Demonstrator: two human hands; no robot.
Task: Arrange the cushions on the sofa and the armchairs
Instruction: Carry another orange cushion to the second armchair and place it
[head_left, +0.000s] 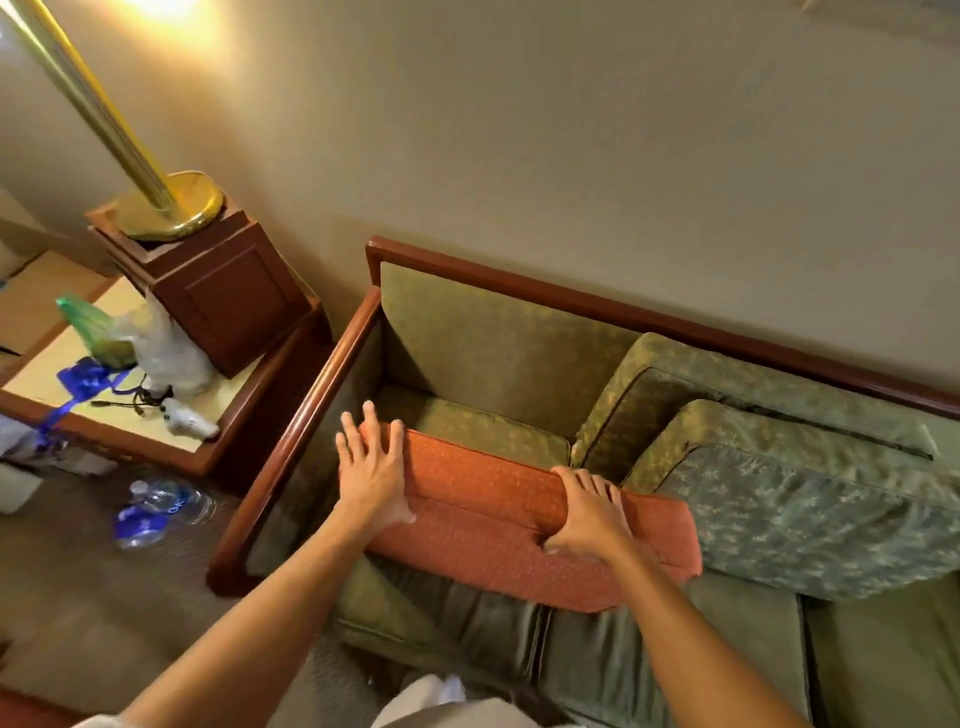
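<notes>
Orange cushion (519, 525) standing on edge on the sofa (519, 317), at its left end, long side running from near the wooden armrest (306, 415) toward the middle seat. Left hand (371, 467) laid flat over the cushion's left end, fingers spread and straight, pressing rather than grasping. Right hand (587, 514) clamped over the cushion's top edge further right, fingers curled over the far side, thumb dug into the near face. Just right of the orange cushion, touching it, two green patterned cushions (810, 499) leaning one against the other toward the sofa's backrest. Behind the orange cushion, bare green seat and upright back panel. Below it, the sofa's front seat edge, darker and creased.

Left of the sofa, beside the armrest, a wooden counter (228, 415) with a pale top. On it: a dark wooden box (223, 296) carrying the brass base of a lamp (166, 208), a crumpled plastic bag (161, 343), a blue ribbon (83, 379), a black cable and a small white object, too blurred to identify. On the carpet in front of the counter, a plastic bottle (161, 509) lying on its side.
</notes>
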